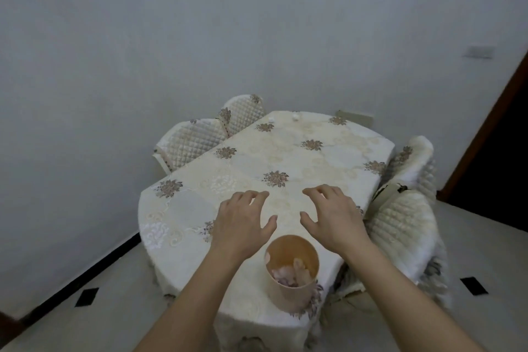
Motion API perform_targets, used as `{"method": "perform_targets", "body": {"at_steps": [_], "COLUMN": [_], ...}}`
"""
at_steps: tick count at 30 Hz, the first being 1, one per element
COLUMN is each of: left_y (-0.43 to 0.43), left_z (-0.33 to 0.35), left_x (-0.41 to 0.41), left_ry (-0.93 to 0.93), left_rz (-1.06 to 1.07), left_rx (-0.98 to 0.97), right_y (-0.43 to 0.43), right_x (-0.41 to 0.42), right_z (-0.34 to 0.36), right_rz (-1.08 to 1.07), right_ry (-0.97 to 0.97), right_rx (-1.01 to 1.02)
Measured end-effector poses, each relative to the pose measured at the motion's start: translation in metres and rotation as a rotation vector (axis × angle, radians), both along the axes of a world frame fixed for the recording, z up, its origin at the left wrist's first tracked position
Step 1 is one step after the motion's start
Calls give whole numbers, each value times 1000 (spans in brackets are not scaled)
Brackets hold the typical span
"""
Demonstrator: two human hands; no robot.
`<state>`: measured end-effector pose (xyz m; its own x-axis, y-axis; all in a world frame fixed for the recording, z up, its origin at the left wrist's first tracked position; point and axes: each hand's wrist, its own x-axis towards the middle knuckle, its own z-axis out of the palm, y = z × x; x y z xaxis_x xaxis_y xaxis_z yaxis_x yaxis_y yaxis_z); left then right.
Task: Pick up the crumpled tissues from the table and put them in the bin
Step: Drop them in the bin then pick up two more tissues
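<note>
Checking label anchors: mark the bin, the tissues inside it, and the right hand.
bin (pixel 288 294): head view, on its outer front wall.
tissues (pixel 284 276): head view, on the crumpled heap inside the bin.
right hand (pixel 334 217): head view, on the middle of its back.

Both bare arms reach forward, left hand and right hand palm-down, fingers spread and loosely bent, holding nothing.

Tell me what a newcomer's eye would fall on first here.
The left hand and right hand hover open over the floral tablecloth, centre frame. Nearer the camera, a tan bin stands on it with crumpled tissues inside. Two small white lumps, likely tissues, lie at the far edge.
</note>
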<state>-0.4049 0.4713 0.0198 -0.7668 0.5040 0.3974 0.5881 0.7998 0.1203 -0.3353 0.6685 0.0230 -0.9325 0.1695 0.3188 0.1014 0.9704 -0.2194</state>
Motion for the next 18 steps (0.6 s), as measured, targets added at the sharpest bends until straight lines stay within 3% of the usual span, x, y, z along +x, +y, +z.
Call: {"method": "perform_targets", "body": {"at_steps": [18], "left_y": [124], "left_z": [-14], "left_x": [100], "left_ry": [-18], "left_rz": [-523], "left_rx": [-9], "right_y": [66], "right_x": [212], "right_z": [-15], "right_rz": [-591], "right_ry": [-7], "right_rx": [-34]}}
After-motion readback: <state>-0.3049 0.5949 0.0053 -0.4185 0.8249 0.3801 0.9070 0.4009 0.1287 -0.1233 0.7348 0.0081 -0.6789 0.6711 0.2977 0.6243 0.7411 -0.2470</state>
